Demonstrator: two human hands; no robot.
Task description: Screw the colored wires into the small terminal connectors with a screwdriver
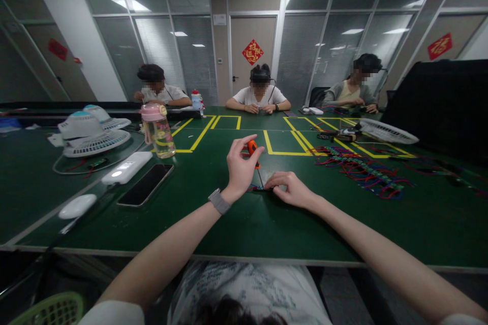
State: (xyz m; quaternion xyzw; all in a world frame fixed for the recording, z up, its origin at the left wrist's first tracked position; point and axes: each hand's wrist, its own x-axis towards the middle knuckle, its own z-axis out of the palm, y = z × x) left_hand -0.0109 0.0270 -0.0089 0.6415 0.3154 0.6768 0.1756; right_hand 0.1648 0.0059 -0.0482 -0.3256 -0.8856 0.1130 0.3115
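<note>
Green table [229, 236], left hand [239, 166] gripping screwdriver [252, 148]

A pink-lidded bottle [158, 134] stands near a phone [146, 185] on the surface [190, 236]; a red sign [252, 52] hangs on a door [242, 70].

"What lay left of the orange-handled, thin-shafted screwdriver [252, 148]?"
"The flat, black, rectangular phone [145, 186], with the clear, pink-lidded plastic bottle [157, 132] behind it."
"And right?"
"The row of green, red-and-blue-wired circuit boards [361, 168]."
</note>
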